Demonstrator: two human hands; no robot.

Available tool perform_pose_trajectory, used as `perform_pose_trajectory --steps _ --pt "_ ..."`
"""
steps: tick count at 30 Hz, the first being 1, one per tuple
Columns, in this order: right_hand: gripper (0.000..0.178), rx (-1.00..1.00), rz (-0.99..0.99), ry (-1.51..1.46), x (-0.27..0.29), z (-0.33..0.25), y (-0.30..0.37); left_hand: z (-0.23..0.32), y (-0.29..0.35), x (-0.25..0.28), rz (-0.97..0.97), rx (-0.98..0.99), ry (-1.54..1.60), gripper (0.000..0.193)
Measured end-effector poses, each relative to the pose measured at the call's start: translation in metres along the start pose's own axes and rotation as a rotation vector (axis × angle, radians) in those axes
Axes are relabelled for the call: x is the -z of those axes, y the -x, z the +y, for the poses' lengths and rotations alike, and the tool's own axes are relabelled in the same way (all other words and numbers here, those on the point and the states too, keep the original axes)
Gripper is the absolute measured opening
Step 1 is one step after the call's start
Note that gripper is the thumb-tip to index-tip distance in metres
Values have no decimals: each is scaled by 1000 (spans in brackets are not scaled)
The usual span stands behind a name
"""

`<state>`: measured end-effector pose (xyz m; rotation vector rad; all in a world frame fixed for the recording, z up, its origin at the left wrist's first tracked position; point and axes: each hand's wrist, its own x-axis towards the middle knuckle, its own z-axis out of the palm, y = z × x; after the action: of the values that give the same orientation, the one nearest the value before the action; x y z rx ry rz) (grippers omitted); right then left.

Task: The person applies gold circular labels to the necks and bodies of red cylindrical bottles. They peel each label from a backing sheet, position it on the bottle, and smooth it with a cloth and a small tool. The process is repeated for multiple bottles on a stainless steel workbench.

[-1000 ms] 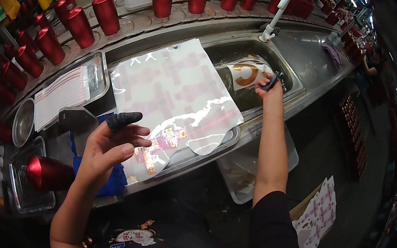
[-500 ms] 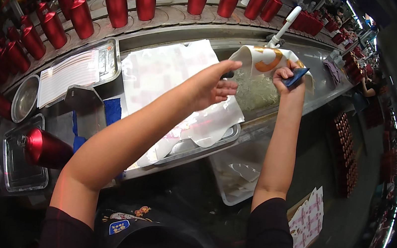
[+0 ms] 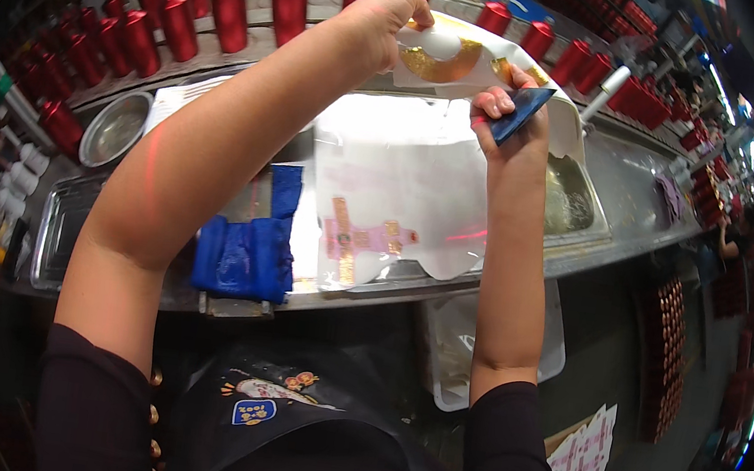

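A white sheet with gold curved shapes (image 3: 445, 65) is stretched above the work surface. My left hand (image 3: 387, 25) pinches its far left edge, fingers closed. My right hand (image 3: 511, 124) is closed around a flat dark blue scraper (image 3: 523, 112), and its fingertips also meet the sheet's right part, beside a gold patch. Below the hands a wet, glossy white sheet (image 3: 404, 172) lies flat, with a pink and gold decal (image 3: 368, 234) near its front edge. Right of it, a basin of water (image 3: 573, 195) is partly covered by the raised sheet.
Red bottles (image 3: 289, 9) line the curved conveyor behind. A blue cloth-covered rest (image 3: 246, 256) stands left of the wet sheet, near a metal tray (image 3: 63, 232) and a round metal bowl (image 3: 115, 130). A white tap (image 3: 605, 94) rises behind the basin. A white bin (image 3: 549, 339) sits below the counter.
My left hand has gone from open and empty to gripping the gold-patterned sheet. The sheet has come left from over the basin with my right hand. The view has shifted.
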<state>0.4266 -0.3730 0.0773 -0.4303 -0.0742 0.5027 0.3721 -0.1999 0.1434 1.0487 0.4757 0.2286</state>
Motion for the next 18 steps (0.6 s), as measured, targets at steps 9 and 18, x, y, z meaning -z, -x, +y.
perform_pose_trajectory --steps 9,18 --pt "9 -289 -34 123 -101 179 -4 100 57 199 262 -151 -72 41" --pt "14 -376 -63 231 -210 358 50 146 156 388 371 -146 244 41"
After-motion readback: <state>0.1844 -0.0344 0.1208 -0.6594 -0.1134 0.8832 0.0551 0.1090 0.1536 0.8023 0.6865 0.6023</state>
